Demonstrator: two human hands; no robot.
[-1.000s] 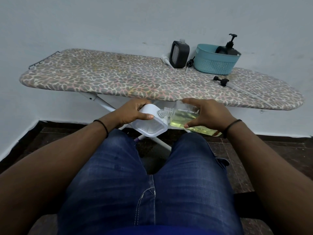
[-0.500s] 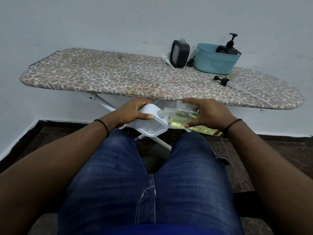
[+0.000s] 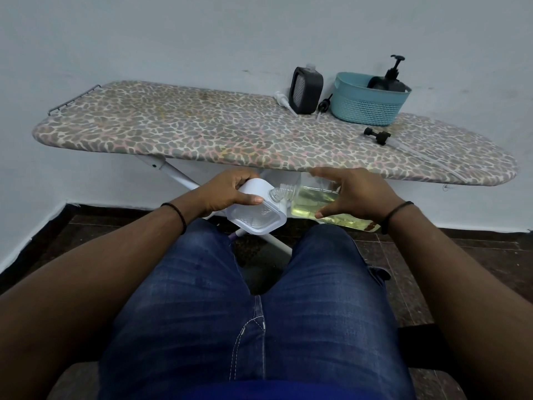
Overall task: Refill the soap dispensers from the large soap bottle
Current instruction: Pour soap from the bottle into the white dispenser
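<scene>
My left hand (image 3: 227,192) gripped the light, stiff white dispenser (image 3: 256,210) by its body while my right hand (image 3: 356,197) wrapped the heavier, probably slick soap bottle (image 3: 311,199) mid-body.

Both hands, left (image 3: 223,192) and right (image 3: 356,194), curl inward above the knees.

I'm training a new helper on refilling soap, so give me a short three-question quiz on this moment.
1. True or false: the right hand holds the soap bottle tipped on its side, neck toward the white dispenser.
2. Which hand holds the white dispenser?
A. left hand
B. right hand
C. neither
3. Fill in: the black dispenser with its pump on stands in the teal ____.

Key: 1 true; 2 A; 3 basket.
</scene>
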